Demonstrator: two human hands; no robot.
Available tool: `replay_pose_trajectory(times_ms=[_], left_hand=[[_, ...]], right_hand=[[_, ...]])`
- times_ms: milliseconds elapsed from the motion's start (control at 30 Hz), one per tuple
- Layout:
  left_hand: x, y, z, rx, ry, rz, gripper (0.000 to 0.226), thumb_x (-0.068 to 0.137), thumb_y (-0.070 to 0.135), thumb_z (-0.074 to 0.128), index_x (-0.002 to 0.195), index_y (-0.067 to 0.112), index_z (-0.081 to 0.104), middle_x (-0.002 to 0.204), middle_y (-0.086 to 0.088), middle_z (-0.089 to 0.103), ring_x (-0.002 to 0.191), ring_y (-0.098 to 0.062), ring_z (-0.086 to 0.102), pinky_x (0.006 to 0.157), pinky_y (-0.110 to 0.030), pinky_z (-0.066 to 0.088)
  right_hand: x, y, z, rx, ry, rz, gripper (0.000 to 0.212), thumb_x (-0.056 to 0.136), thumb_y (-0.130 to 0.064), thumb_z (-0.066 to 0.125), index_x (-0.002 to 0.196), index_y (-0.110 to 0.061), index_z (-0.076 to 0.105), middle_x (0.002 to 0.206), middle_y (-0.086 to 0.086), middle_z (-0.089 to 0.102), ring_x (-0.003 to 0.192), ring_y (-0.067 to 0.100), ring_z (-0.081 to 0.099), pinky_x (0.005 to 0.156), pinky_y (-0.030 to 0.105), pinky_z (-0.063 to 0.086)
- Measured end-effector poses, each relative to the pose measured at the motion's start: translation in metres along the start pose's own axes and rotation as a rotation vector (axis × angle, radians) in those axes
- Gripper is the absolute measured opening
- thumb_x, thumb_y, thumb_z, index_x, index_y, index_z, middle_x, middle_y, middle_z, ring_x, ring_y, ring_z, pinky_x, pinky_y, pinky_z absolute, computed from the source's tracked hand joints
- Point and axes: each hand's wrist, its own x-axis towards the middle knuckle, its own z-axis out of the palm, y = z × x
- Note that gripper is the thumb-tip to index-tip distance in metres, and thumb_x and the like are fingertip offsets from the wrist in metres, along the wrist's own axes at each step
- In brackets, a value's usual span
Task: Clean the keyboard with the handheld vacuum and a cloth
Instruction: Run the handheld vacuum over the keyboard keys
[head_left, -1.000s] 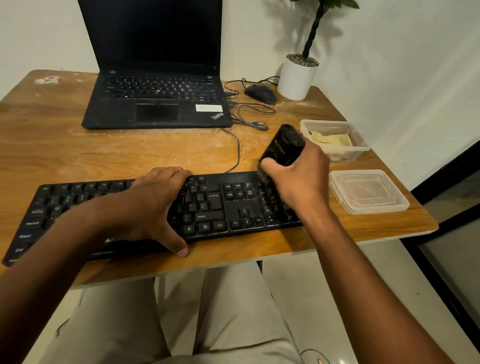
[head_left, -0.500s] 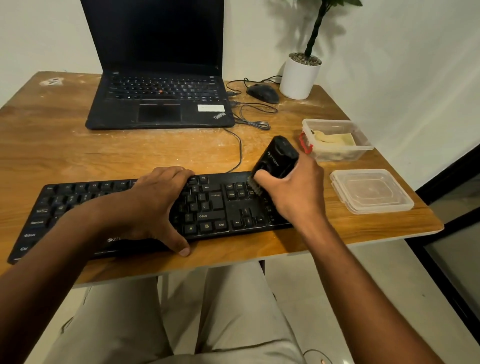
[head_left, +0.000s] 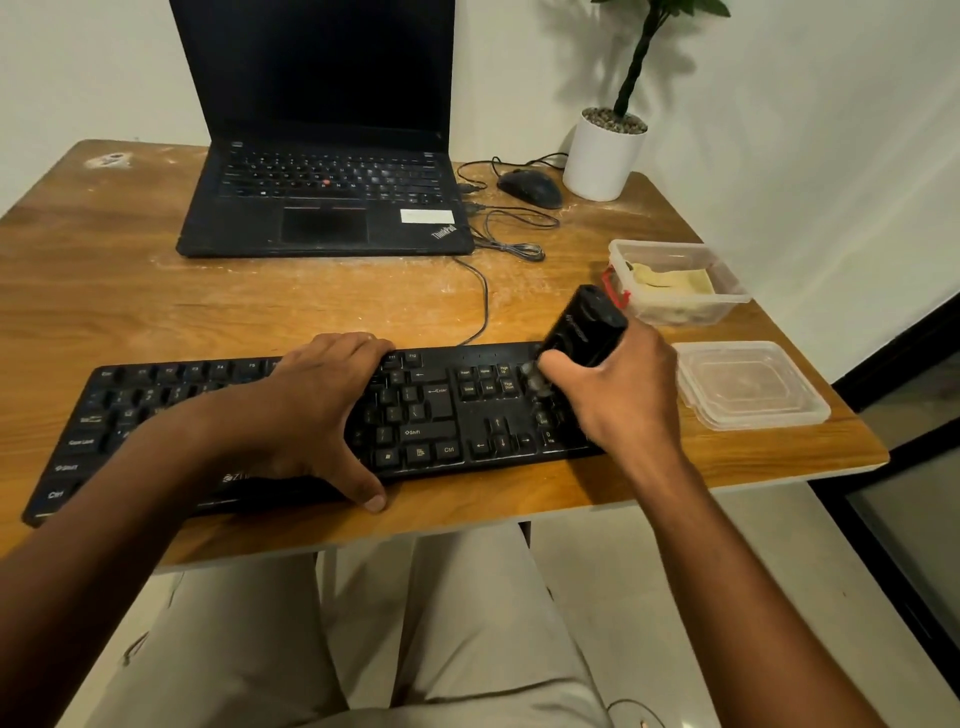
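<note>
Keyboard, long black plastic (head_left: 311, 421), lies left-right along counter (head_left: 156, 312) front edge. Right hand (head_left: 618, 395) grips black cylindrical handheld vacuum (head_left: 584, 325), nozzle over numpad, frame centre-right. Left hand (head_left: 311, 410) splayed flat, pressing keyboard middle. Uncleaned keys stretch leftward.

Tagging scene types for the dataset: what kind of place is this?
Likely a home or small office desk: a worn wooden table against a white wall, an open black laptop, a wired black mouse and a white potted plant.
</note>
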Motion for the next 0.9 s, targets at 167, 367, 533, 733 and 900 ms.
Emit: replay_pose_trajectory(times_ms=[167,367,533,733,900], left_hand=[[-0.001,0.001,0.000,-0.007,0.000,-0.006,0.153,0.044,0.073,0.085,0.158,0.028,-0.008,0.163,0.007,0.003,0.150,-0.018,0.002,0.120,-0.038,0.007],[-0.004,0.001,0.001,-0.004,0.010,0.006,0.151,0.047,0.074,0.083,0.157,0.029,-0.009,0.163,0.008,0.002,0.149,-0.017,0.001,0.119,-0.035,0.006],[-0.003,0.000,0.001,0.006,0.014,0.018,0.152,0.045,0.076,0.082,0.157,0.028,-0.008,0.164,0.007,0.002,0.150,-0.017,0.001,0.120,-0.037,0.006],[-0.003,-0.005,0.003,0.001,0.040,0.045,0.151,0.043,0.082,0.079,0.158,0.030,-0.004,0.162,0.007,0.009,0.149,-0.015,0.005,0.121,-0.038,0.008],[-0.002,-0.006,0.005,0.013,0.042,0.053,0.151,0.044,0.082,0.078,0.158,0.029,-0.006,0.163,0.007,0.006,0.149,-0.016,0.003,0.121,-0.038,0.006]], right_hand=[[0.011,0.008,-0.017,-0.044,0.118,0.017,0.036,0.073,-0.032,0.083,0.104,-0.024,0.067,0.086,-0.013,0.065,0.075,-0.002,0.061,0.053,0.010,0.041],[-0.005,0.000,-0.004,0.076,-0.003,-0.016,0.029,0.074,-0.029,0.083,0.093,-0.033,0.062,0.086,-0.016,0.066,0.077,-0.004,0.062,0.051,0.007,0.042],[0.004,0.015,-0.018,-0.032,0.069,0.038,0.032,0.073,-0.030,0.082,0.096,-0.029,0.061,0.080,-0.017,0.060,0.074,-0.002,0.059,0.054,0.016,0.045],[-0.002,0.001,-0.014,0.082,0.063,0.037,0.028,0.072,-0.028,0.083,0.092,-0.031,0.063,0.082,-0.014,0.066,0.075,-0.002,0.063,0.049,0.010,0.043],[-0.013,0.010,-0.001,0.029,-0.002,-0.010,0.027,0.075,-0.030,0.082,0.094,-0.029,0.063,0.083,-0.012,0.066,0.073,-0.002,0.062,0.049,0.009,0.044]])
